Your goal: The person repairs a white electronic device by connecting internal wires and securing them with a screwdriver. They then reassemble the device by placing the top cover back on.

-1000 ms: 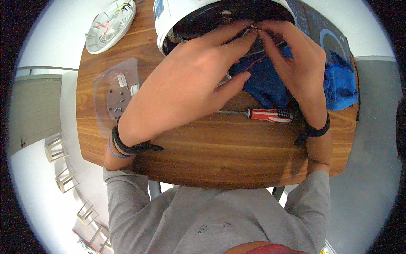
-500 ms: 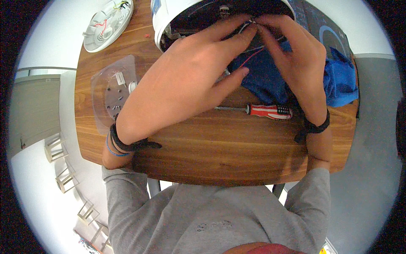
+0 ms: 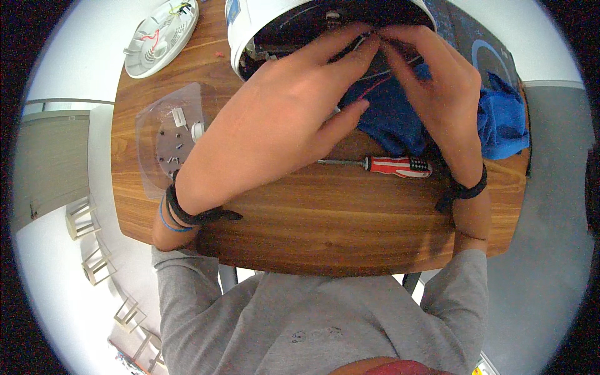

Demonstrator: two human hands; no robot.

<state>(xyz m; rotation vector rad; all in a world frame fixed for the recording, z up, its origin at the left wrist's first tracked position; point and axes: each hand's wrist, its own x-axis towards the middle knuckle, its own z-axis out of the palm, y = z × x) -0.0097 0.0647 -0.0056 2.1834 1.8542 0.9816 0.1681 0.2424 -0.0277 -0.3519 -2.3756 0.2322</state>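
Observation:
A white round appliance housing (image 3: 235, 39) lies on its side at the table's far edge, its dark open end toward me. My left hand (image 3: 275, 112) reaches across in front of it, thumb apart, index and middle fingers pinched on a thin pale wire (image 3: 360, 41). Thumb and index finger of my right hand (image 3: 449, 81) meet the left fingertips at the wire's end. What exactly lies between the right fingertips is too small to tell. Below them a thin red wire (image 3: 374, 86) runs over a blue cloth (image 3: 394, 122), partly behind my left hand.
A screwdriver (image 3: 400, 166) with a red, white and black handle lies near the middle of the wooden table (image 3: 325, 219). Several screws rest on a clear plastic sheet (image 3: 147, 140) at left. A white vented cover (image 3: 169, 47) with wires sits far left. A dark mat (image 3: 465, 37) lies far right.
Both hands keep their place at the housing's opening, with only slight shifts of the fingers. The left forearm has moved a little to the right.

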